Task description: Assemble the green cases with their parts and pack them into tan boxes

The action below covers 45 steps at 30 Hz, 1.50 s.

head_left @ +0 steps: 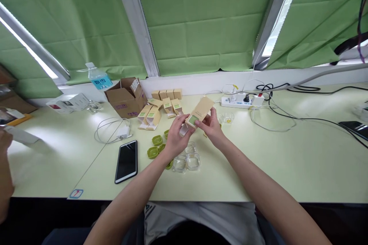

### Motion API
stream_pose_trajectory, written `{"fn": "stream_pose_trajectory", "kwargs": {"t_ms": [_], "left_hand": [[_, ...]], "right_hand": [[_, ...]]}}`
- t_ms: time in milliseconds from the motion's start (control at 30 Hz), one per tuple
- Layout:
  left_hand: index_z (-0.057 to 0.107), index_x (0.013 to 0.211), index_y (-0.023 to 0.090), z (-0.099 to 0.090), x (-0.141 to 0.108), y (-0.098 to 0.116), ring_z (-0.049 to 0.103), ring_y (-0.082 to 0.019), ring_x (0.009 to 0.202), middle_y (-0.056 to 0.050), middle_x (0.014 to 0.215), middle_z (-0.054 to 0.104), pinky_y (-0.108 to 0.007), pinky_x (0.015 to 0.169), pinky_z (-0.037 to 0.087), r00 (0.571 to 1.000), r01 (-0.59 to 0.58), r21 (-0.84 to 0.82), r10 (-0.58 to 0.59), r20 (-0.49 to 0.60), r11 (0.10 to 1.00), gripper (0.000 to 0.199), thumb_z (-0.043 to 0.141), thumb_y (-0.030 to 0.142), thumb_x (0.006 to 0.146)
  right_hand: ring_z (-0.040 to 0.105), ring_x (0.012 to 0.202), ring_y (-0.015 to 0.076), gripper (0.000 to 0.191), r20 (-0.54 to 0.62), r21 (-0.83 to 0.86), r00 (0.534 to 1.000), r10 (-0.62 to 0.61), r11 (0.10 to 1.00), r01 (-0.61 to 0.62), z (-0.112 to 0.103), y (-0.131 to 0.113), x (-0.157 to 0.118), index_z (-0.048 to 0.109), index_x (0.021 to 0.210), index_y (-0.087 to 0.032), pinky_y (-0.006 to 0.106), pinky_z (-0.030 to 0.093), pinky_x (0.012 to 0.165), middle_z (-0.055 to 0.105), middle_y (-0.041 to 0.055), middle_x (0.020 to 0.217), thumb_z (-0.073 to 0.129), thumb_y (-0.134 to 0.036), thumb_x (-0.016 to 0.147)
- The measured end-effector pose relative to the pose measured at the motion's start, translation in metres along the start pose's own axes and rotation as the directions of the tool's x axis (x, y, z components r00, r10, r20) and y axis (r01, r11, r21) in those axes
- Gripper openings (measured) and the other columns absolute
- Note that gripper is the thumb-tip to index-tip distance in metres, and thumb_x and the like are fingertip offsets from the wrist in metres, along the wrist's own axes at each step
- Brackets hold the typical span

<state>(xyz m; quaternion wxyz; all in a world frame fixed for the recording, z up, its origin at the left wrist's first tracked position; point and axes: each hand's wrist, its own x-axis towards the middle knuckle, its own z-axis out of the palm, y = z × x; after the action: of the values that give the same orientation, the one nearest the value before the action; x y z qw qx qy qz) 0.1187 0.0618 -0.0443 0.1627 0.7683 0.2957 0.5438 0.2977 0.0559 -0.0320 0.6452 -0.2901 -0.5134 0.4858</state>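
Observation:
Both my hands hold one small tan box with a green label (199,113), tilted above the table. My left hand (176,138) grips its lower left end, and my right hand (212,127) holds its right side with the thumb by the green label. Below my hands lie several clear square containers (193,161). Green square pieces (153,152) sit beside them to the left, some partly hidden by my left hand and forearm. Behind stand several open tan boxes (153,117) with green labels, and a row of small tan boxes (170,93) near the wall.
A phone (126,161), a white charger (123,131), a cardboard box (126,98) and a water bottle (98,76) are on the left. A power strip (241,101) with cables stands back right. Another person's arm (5,176) shows at the far left.

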Motion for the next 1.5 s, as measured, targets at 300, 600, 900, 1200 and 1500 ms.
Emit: {"fn": "stream_pose_trajectory", "kwargs": {"t_ms": [300,600,900,1200,1500], "left_hand": [[0.047,0.154,0.028,-0.003,-0.004,0.002,0.066,-0.028,0.124,-0.017,0.157,0.053,-0.044,0.093,0.063,1.0,-0.001,0.063,0.001,0.001,0.998,0.069,0.08,0.031,0.093],[0.052,0.136,0.024,-0.003,-0.003,0.002,0.065,-0.024,0.117,-0.012,0.133,0.058,-0.033,0.077,0.065,0.997,-0.07,0.071,0.069,0.017,0.995,0.053,0.079,0.026,0.09],[0.055,0.115,0.023,-0.003,-0.001,0.002,0.063,-0.019,0.099,-0.008,0.113,0.062,-0.026,0.066,0.061,0.985,-0.162,0.14,0.168,-0.029,0.977,0.03,0.078,0.028,0.095],[0.056,0.088,0.022,-0.008,0.002,0.006,0.058,-0.012,0.065,0.004,0.075,0.061,-0.024,0.059,0.046,0.959,-0.265,0.277,0.283,-0.026,0.924,0.025,0.078,0.03,0.097],[0.065,0.118,0.025,-0.022,0.007,0.009,0.072,-0.025,0.101,-0.01,0.11,0.075,-0.041,0.083,0.061,0.86,-0.502,0.215,0.458,0.225,0.838,0.036,0.057,0.005,0.089]], "right_hand": [[0.066,0.118,0.0271,0.058,-0.057,-0.18,0.996,-0.07,0.982,0.059,0.009,-0.01,-0.008,0.053,0.127,-0.029,0.04,0.061,0.094,0.069,0.0086,0.124,0.08,-0.061,0.087],[0.065,0.126,0.0297,0.079,0.055,-0.256,0.998,-0.024,0.966,0.037,0.007,-0.021,-0.01,0.028,0.153,-0.035,0.048,0.06,0.1,0.059,0.013,0.146,0.073,-0.061,0.094],[0.075,0.106,0.0272,0.09,0.058,-0.163,0.998,0.035,0.986,-0.025,0.002,-0.018,-0.014,0.021,0.149,-0.036,0.048,0.06,0.096,0.076,0.0083,0.124,0.083,-0.059,0.088],[0.074,0.104,0.0261,0.075,0.128,-0.189,0.987,0.099,0.979,-0.073,-0.006,-0.014,-0.015,0.044,0.147,-0.03,0.042,0.059,0.09,0.077,0.0082,0.118,0.078,-0.064,0.09],[0.075,0.085,0.0201,0.076,-0.118,0.04,0.96,0.254,0.967,-0.251,-0.012,-0.023,-0.012,0.048,0.133,-0.032,0.035,0.062,0.077,0.076,-0.003,0.095,0.09,-0.063,0.077]]}}
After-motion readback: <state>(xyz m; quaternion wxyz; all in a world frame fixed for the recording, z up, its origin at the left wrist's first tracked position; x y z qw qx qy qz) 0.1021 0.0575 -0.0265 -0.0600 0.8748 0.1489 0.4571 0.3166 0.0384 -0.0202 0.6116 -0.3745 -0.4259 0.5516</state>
